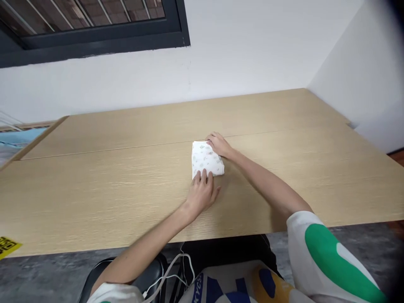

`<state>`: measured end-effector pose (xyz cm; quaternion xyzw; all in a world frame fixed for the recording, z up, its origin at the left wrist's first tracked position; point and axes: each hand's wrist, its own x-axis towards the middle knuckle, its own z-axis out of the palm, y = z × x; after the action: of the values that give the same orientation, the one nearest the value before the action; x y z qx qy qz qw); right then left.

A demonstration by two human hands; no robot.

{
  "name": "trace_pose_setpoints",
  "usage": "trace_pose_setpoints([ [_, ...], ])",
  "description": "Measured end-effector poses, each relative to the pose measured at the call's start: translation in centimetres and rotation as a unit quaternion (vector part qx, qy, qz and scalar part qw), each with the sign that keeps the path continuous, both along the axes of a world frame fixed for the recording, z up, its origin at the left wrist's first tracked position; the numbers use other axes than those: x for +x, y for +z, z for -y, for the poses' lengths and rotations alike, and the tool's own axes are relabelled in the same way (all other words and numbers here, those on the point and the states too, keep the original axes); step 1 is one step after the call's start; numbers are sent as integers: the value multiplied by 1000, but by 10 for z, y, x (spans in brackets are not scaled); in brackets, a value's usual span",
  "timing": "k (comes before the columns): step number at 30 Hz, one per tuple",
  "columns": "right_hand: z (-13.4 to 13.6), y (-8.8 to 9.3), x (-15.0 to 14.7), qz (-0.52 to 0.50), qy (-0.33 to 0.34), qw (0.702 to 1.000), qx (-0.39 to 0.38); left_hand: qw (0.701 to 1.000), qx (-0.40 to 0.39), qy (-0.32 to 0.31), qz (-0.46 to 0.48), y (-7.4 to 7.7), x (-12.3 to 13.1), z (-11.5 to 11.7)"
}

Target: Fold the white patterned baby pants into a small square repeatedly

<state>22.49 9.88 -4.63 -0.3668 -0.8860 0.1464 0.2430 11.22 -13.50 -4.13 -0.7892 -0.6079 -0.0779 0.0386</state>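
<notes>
A white cloth with a small scattered print lies folded into a compact, roughly square shape on the wooden table. My left hand rests at its near edge, fingers stretched out with the tips on the fabric and the thumb apart. At the far right corner is my right hand, its fingers bent over the cloth's edge. Whether those fingers pinch any fabric is hidden by the hand itself.
The wooden table meets a white wall, with a dark-framed window at upper left. A yellow label sits at the near left corner. Below the near edge are a black stool and white cables.
</notes>
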Motion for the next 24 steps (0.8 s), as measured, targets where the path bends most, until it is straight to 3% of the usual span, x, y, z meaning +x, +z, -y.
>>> trace_pose_setpoints([
  [4, 9, 15, -9, -14, 28, 998, 51, 999, -13, 12, -35, -5, -1, -22],
  [7, 41, 21, -15, -26, 165, 984, 62, 998, -39, 7, -40, 1, -4, -38],
  [11, 75, 13, -14, -6, 313, 950, -2, 997, -65, -39, -1, 4, -8, -45],
  [16, 72, -9, -6, 16, 321, 945, -68, 997, -55, -29, 45, -4, -14, -40],
  [24, 32, -23, -8, 117, 298, 947, 36, 998, -52, -17, 10, -11, -13, -37],
])
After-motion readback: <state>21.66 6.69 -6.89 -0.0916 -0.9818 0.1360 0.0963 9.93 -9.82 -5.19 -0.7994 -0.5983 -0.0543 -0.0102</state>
